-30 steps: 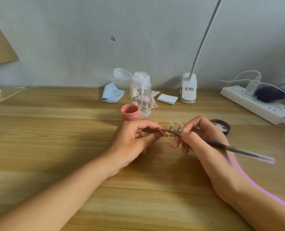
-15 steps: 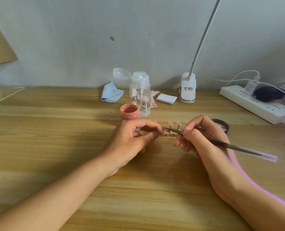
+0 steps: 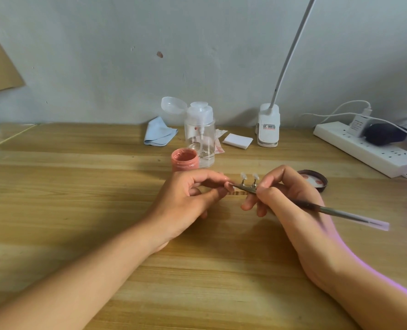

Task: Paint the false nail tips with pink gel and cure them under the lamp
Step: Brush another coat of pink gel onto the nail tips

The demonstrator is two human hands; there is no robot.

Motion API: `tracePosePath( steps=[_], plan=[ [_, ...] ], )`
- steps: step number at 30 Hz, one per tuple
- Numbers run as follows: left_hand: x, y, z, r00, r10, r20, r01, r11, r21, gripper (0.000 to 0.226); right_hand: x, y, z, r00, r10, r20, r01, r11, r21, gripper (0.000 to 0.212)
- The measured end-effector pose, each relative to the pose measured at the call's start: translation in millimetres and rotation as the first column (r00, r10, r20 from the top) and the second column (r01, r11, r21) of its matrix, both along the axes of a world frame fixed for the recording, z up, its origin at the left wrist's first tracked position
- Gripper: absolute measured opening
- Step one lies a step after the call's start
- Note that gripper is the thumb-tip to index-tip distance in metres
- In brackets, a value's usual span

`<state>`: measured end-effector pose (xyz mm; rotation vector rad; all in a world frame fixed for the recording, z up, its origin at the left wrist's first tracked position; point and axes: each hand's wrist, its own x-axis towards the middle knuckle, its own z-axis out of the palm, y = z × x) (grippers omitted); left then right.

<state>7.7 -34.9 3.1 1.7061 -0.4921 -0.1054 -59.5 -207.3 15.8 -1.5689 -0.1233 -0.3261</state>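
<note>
Early days I'd say, still on the painting stage: right hand (image 3: 290,194) grips the brush (image 3: 340,211) like a pen. Its end meets the left hand (image 3: 188,196), which pinches what I think is one tip (image 3: 230,186) low over the surface (image 3: 102,210); it's too small to be sure. Just behind, two tips (image 3: 243,175) on their stand look clear, so unpainted. Gel jar (image 3: 185,159) sits open beyond. Lamp (image 3: 267,125) stands at the back, so curing's all left.

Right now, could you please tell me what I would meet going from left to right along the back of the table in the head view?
Blue cloth → clear pump bottle → white pad → clip-on lamp base → white power strip.
</note>
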Motion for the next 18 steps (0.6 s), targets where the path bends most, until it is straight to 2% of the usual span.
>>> tracePosePath(
  steps=[14,18],
  plan=[
    [-0.5,0.0,0.4,1.000,-0.011,-0.004,0.011,1.000,0.011,0.014,-1.7,0.1,0.3,1.000,-0.031,0.001,0.031,0.999,0.030,0.012],
    [-0.7,0.3,0.1,1.000,-0.002,-0.010,0.002,1.000,0.009,0.015,-3.2,2.0,0.7,1.000,0.004,-0.009,-0.004,1.000,0.010,0.010]
  ],
)
